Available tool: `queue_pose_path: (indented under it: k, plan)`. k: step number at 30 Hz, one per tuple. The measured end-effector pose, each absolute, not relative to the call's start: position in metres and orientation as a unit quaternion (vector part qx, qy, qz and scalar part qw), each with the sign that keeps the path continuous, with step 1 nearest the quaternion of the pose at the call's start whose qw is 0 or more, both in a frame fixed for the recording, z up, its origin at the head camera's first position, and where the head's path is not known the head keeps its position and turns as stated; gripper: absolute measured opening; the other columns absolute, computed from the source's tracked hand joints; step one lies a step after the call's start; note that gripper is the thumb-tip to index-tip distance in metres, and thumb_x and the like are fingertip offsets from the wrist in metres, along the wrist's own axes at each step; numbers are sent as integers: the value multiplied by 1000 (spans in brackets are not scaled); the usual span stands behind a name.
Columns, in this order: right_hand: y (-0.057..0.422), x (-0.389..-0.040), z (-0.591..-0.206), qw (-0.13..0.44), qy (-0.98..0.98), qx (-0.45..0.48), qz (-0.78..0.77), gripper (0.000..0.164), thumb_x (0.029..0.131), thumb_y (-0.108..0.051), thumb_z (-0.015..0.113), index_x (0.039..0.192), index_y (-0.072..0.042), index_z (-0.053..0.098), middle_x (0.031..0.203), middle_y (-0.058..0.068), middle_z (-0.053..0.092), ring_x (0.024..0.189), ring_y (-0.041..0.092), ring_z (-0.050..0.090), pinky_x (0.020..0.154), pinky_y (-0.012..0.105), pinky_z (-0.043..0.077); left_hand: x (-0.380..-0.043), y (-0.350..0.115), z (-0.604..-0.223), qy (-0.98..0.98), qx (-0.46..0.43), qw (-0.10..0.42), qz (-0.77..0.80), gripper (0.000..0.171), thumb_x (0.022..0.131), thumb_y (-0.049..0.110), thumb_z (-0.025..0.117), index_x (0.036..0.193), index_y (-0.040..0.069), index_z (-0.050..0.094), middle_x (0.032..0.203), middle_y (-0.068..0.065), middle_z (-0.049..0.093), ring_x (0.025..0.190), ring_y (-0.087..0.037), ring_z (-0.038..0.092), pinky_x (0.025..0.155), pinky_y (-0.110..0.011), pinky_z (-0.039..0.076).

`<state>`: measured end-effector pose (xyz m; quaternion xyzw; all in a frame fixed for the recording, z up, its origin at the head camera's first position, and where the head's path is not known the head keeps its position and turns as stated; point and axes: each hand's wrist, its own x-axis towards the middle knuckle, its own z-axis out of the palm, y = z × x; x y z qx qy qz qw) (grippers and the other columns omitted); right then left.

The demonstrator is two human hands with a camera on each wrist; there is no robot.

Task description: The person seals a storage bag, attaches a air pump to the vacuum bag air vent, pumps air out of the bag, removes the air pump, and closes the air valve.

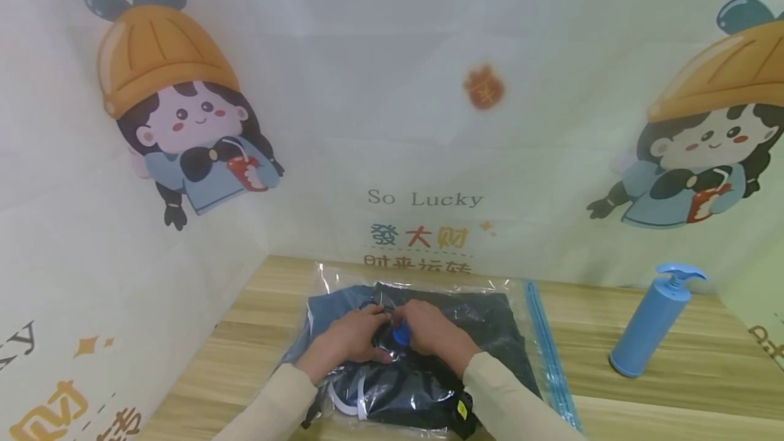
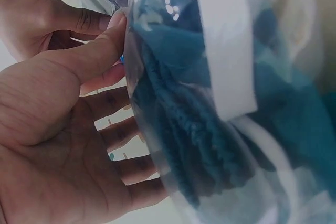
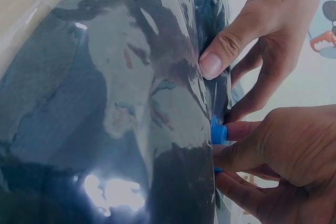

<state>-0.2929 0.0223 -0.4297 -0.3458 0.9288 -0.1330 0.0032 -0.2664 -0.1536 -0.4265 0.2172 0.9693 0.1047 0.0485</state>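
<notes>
A clear plastic storage bag [image 1: 429,427] lies flat, packed with folded dark clothes [image 1: 478,312] and blue ones; white trim shows near its front. In the middle of its top sits a small blue valve cap [image 1: 401,333]. My right hand [image 1: 431,329] pinches this cap between thumb and fingers, seen side-on in the right wrist view, where the cap [image 3: 219,134] stands out from the film. Just left of it, my left hand [image 1: 355,337] rests on the bag with fingers spread, the thumb [image 2: 107,40] against the film near the cap.
A blue hand pump [image 1: 650,325] with a T-shaped handle stands on the wooden table [image 1: 600,386] to the right. The bag's blue zip strip [image 1: 549,352] runs along its right side. Behind the table hangs a pale printed cloth [image 1: 392,121] with cartoon figures.
</notes>
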Motion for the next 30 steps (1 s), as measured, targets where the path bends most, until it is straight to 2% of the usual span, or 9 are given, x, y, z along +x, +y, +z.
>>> queue_pose_path:
  k: [14,19,25,28,30]
  plan:
    - [23,-292,-428,18,929,-347,-127,38,71,11,79,103,-8,72,94,6,63,89,23,61,86,38,54,-269,-155,-429,967,229,43,108,72,77,39,90,133,2,64,140,-20,54,120,-42,57,101,-52,47]
    - [24,-292,-428,46,927,-337,-160,35,81,-5,82,112,-6,68,98,7,59,90,23,59,83,41,53,-268,-156,-429,967,227,47,108,74,77,39,90,134,1,63,140,-21,53,122,-42,56,101,-53,46]
    - [22,-289,-427,64,947,-264,-173,50,89,-37,80,120,-4,58,112,19,58,105,40,59,88,56,51,-268,-155,-428,968,225,42,103,73,77,39,90,134,2,62,140,-20,53,120,-44,56,98,-55,48]
    - [22,-290,-432,45,951,-261,-163,49,91,-38,78,116,-2,57,110,22,61,105,42,61,89,55,51,-268,-155,-428,968,224,42,104,73,77,39,90,134,3,62,140,-20,53,120,-44,56,98,-56,48]
    - [23,-291,-435,26,949,-273,-154,46,91,-35,78,112,0,57,102,20,63,100,40,63,87,53,53,-268,-155,-428,968,223,45,107,73,77,39,89,135,3,62,141,-20,52,121,-45,56,98,-57,48]
